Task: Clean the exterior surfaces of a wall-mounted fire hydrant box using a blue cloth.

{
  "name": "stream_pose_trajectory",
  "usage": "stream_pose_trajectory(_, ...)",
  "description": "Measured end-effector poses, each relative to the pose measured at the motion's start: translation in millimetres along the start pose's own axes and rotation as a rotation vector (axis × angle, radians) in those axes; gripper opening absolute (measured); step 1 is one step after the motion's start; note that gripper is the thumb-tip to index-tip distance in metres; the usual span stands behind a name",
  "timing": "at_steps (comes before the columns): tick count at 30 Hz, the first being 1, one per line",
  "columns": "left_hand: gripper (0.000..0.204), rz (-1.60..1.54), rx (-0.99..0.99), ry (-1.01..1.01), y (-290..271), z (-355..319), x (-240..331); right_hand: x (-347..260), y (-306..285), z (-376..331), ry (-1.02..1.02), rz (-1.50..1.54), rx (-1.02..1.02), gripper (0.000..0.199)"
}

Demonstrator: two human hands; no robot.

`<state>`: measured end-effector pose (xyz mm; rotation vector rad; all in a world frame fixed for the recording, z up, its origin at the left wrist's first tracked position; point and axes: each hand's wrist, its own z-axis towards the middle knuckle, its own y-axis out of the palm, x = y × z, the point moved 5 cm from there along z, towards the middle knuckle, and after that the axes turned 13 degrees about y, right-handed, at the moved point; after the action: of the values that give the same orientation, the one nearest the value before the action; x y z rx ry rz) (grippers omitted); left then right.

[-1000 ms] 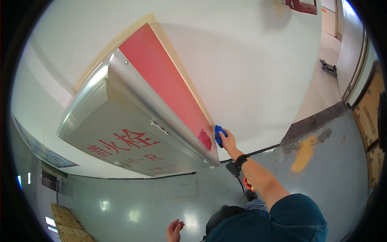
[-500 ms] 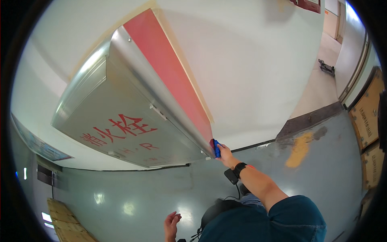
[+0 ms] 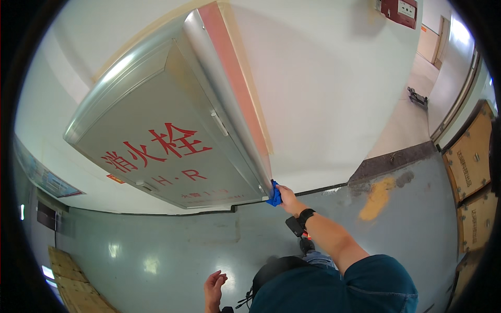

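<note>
At the lower right corner of the metal cabinet [image 3: 195,107] on the white wall [image 3: 318,88], gripping the bunched blue cloth [image 3: 273,197] in the right hand [image 3: 287,198], with fingers closed around it. Seemingly touching this corner with the cloth; impossible to tell how firmly. Well apart, over the grey floor [image 3: 172,237], holding the left hand [image 3: 214,283] with loosely bent fingers and, as far as visible, with nothing between them.

Judging from this position, probably wiping at the bottom end of the pink side panel [image 3: 227,52], so perhaps near the finish of one pass along this side. Not possible to say how much is already clean: no clear wiping mark to see on the panel. Possibly left to do: the beige strip [image 3: 244,68] beside the panel and the yellowish patch [image 3: 181,70] near the upper door corner, maybe only a reflection.
</note>
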<state>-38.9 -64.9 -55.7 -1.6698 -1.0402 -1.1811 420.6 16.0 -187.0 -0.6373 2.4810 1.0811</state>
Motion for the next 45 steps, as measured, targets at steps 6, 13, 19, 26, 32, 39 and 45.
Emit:
stream_pose_trajectory(6, 0.032, -0.003, -0.002, 0.036, -1.8, 5.4, 5.1, -7.3, -16.4, -4.4, -0.133, -0.030, 0.176, 0.034)
stream_pose_trajectory(13, 0.031, 0.035, 0.032, 0.009, 1.6, -10.8, 3.1, -33.6, 3.4, -20.1, -0.208, -0.192, 0.260, 0.037)
stream_pose_trajectory(19, 0.036, 0.065, -0.009, 0.042, 14.9, -7.0, 9.5, -33.9, 16.2, -20.4, -0.396, -0.366, 0.362, 0.036)
stream_pose_trajectory(26, 0.036, 0.039, 0.011, 0.030, 14.2, -7.0, 4.7, -55.3, 24.0, -10.6, -0.516, -0.461, 0.393, 0.037)
stream_pose_trajectory(32, 0.043, 0.112, 0.008, -0.002, 32.1, -15.1, 44.2, -105.0, 23.7, 23.9, -0.535, -0.628, 0.504, 0.040)
stream_pose_trajectory(39, 0.051, 0.148, 0.084, -0.072, 27.3, -36.3, 47.8, -159.8, 99.1, -27.1, -0.749, -0.507, 0.409, 0.039)
stream_pose_trajectory(45, 0.051, 0.160, 0.039, -0.083, 29.5, -23.9, 48.4, -213.4, 188.0, -143.7, -1.011, -0.382, 0.125, 0.037)
